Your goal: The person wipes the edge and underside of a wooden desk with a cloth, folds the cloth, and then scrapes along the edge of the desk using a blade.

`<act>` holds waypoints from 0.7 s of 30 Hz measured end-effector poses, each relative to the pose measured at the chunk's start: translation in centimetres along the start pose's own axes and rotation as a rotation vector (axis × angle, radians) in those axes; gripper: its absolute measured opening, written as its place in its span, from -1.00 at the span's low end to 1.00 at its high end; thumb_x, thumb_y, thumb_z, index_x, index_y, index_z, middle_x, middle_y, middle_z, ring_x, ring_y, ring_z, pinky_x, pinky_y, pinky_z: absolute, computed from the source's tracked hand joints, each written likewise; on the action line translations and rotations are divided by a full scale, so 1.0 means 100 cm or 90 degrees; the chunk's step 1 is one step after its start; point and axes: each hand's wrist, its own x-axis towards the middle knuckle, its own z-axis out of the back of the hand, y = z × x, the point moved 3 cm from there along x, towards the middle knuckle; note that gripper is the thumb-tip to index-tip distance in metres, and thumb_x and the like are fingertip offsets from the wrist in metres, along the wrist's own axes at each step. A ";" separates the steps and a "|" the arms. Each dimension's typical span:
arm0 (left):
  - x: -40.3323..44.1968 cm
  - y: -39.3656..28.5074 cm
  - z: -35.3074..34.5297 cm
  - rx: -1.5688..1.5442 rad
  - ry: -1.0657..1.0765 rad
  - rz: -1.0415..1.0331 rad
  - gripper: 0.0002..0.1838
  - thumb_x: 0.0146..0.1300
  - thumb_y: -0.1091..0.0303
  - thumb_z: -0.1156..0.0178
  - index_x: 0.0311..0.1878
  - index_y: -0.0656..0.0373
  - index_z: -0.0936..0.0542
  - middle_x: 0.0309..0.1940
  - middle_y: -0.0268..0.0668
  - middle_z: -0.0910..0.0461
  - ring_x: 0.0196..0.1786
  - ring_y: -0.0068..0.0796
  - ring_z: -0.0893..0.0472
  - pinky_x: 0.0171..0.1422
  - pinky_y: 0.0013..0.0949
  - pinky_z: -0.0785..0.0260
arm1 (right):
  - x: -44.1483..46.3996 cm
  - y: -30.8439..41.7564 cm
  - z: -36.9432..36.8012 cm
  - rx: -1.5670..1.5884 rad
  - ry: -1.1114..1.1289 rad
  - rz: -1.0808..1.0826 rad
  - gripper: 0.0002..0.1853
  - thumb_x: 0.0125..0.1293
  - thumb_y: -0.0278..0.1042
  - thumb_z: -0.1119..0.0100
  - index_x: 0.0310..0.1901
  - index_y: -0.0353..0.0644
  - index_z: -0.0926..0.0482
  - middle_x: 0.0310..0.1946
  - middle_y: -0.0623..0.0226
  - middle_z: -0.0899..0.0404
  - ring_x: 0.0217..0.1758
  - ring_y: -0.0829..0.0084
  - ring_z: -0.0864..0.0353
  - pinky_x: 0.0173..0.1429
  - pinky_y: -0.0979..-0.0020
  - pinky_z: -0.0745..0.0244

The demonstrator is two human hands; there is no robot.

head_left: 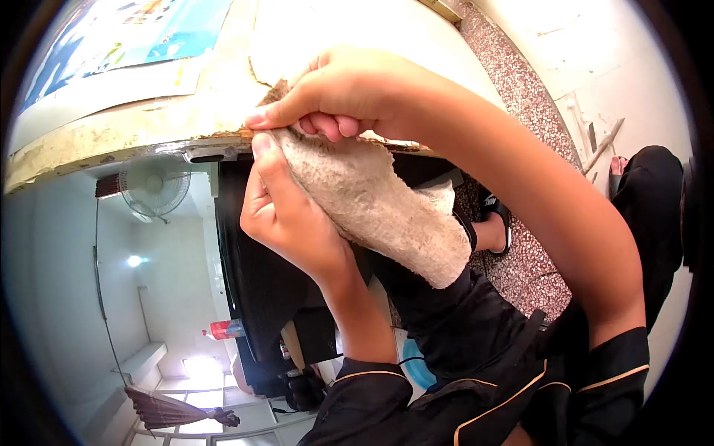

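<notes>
A worn, greyish-beige rag (372,197) with a fuzzy surface and ragged edges hangs at a slant between my hands, its wide end down over my dark clothing. My right hand (338,93) pinches its upper end, thumb pressed near the table edge and the other fingers curled under. Just below, my left hand (286,204) is closed on the rag's side, with its thumb pointing up at the right thumb. A small scrap of the rag sticks out above the right thumb. The rag hides parts of the left fingers.
The pale tabletop (357,33) has a chipped, stained edge. A blue printed sheet (149,33) lies on it. Speckled flooring (520,275) and a foot in a black sandal (494,227) show at right. A fan (155,186) and a red-labelled bottle (223,329) appear at left.
</notes>
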 end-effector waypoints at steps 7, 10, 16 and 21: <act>-0.039 0.039 0.002 0.125 0.036 0.026 -0.60 0.47 0.26 0.02 -0.32 0.45 -0.56 -0.49 -0.43 -0.51 -0.39 -0.76 -0.37 -0.30 -0.60 -0.28 | -0.010 -0.031 0.040 -0.203 0.003 -0.080 -0.59 0.08 -0.10 -0.45 -0.68 -0.20 -0.52 -0.80 0.51 -0.38 -0.79 0.74 -0.25 -0.70 0.67 -0.04; -0.068 0.057 -0.003 0.116 0.019 0.039 -0.59 0.49 0.23 0.05 -0.26 0.46 -0.55 -0.50 -0.43 -0.51 -0.40 -0.74 -0.36 -0.31 -0.58 -0.28 | -0.031 -0.045 0.056 -0.251 0.061 -0.104 -0.57 0.07 0.01 -0.44 -0.63 -0.19 -0.56 -0.79 0.51 -0.40 -0.79 0.72 -0.28 -0.70 0.67 -0.09; -0.099 0.082 0.009 0.256 0.072 0.004 -0.63 0.50 0.24 0.07 -0.23 0.38 -0.57 -0.56 -0.36 -0.49 -0.47 -0.71 -0.37 -0.37 -0.53 -0.29 | -0.062 -0.073 0.080 -0.327 0.135 -0.142 -0.51 0.14 0.12 -0.32 -0.60 -0.20 -0.57 -0.75 0.45 -0.44 -0.75 0.64 -0.38 -0.67 0.59 -0.23; -0.102 0.096 0.006 0.307 0.117 -0.040 -0.57 0.50 0.15 0.05 -0.24 0.41 -0.54 -0.50 -0.42 -0.50 -0.40 -0.70 -0.35 -0.30 -0.58 -0.25 | -0.073 -0.068 0.092 -0.598 0.066 0.021 -0.63 0.16 -0.08 -0.31 -0.47 -0.30 -0.62 -0.66 0.27 -0.50 -0.57 0.46 -0.52 -0.45 0.46 -0.39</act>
